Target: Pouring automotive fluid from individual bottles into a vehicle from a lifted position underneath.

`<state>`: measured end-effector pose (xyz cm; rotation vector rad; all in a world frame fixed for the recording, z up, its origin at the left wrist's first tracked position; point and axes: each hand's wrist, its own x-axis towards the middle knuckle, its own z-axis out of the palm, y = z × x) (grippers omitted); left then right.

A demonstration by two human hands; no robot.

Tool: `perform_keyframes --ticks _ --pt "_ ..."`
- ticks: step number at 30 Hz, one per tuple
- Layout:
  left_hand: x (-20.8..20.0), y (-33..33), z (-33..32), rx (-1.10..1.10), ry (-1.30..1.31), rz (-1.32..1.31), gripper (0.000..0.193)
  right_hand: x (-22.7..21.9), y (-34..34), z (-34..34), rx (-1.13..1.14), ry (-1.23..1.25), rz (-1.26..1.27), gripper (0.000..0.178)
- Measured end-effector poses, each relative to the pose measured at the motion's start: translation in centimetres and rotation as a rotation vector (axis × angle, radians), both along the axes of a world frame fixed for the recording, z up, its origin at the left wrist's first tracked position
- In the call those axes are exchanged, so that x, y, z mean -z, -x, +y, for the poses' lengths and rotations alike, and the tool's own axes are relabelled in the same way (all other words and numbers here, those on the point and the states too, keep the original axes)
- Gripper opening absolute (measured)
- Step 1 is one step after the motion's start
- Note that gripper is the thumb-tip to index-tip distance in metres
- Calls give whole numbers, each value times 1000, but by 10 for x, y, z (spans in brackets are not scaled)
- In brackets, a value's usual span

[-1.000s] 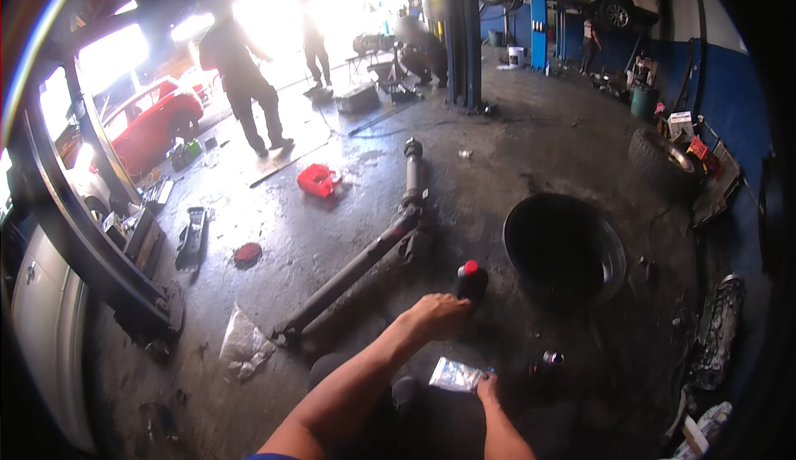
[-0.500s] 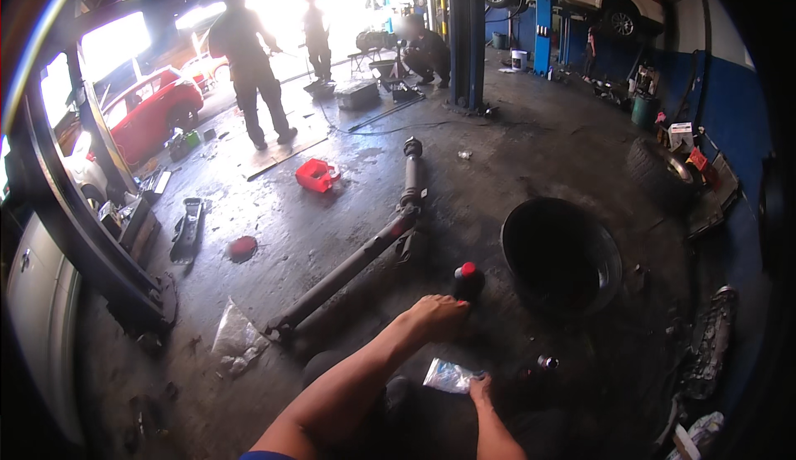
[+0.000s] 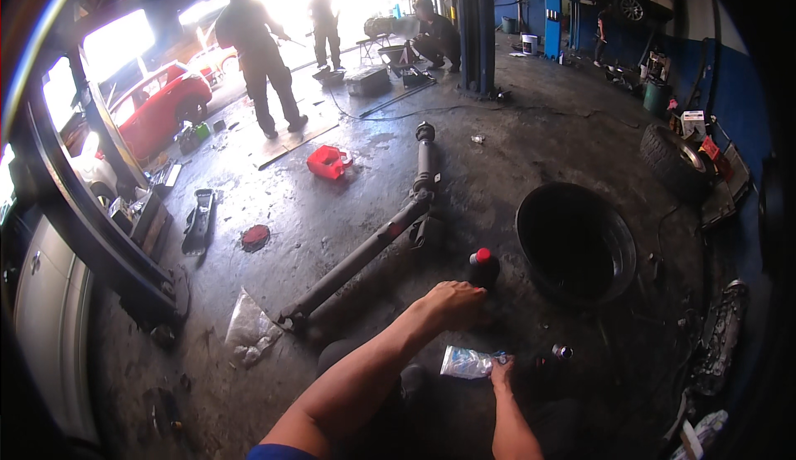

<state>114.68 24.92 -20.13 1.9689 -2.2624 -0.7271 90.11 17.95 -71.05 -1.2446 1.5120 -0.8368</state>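
My left hand (image 3: pixel 454 302) reaches forward, knuckles up, fingers curled down. Whatever it holds, if anything, blends into the dark floor. Just past its fingertips is a dark bottle (image 3: pixel 482 271) with a red cap; I cannot tell whether they touch. Lower down, my right hand (image 3: pixel 502 369) is closed on the edge of a clear plastic packet (image 3: pixel 469 362) with blue print. A small shiny metal piece (image 3: pixel 562 351) lies to the right of that hand. Left of the bottle, a long jointed drive shaft (image 3: pixel 356 257) stretches diagonally over the floor.
A wide black tub (image 3: pixel 623 271) stands at the right. A clear plastic bag (image 3: pixel 251 327), a red container (image 3: pixel 328 162) and a metal bracket (image 3: pixel 198 223) lie at the left. People stand and crouch farther off, near a lift post (image 3: pixel 477 37). A tyre (image 3: pixel 663 161) rests by the wall.
The whole view has shifted, so most things appear a little to the right. Both hands keep nearly the same places relative to the bottle and the packet.
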Motion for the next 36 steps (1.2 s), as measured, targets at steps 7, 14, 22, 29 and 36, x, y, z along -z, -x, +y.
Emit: perform_keyframes --ticks 7,14,22,29,36 --pt "45 -14 -20 -7 -212 -18 30 4 2 16 -117 -10 176 47" --pt "75 -19 -55 22 -90 -271 41 -62 -11 -23 -305 -361 8 42" --pt "315 83 -63 36 -66 -110 23 -23 55 -4 -995 354 961 56" --pt "397 75 17 -28 -194 100 55 -84 9 38 -412 -256 228 24" --pt "383 92 4 31 -190 109 65 -94 15 28 -462 -33 506 36"
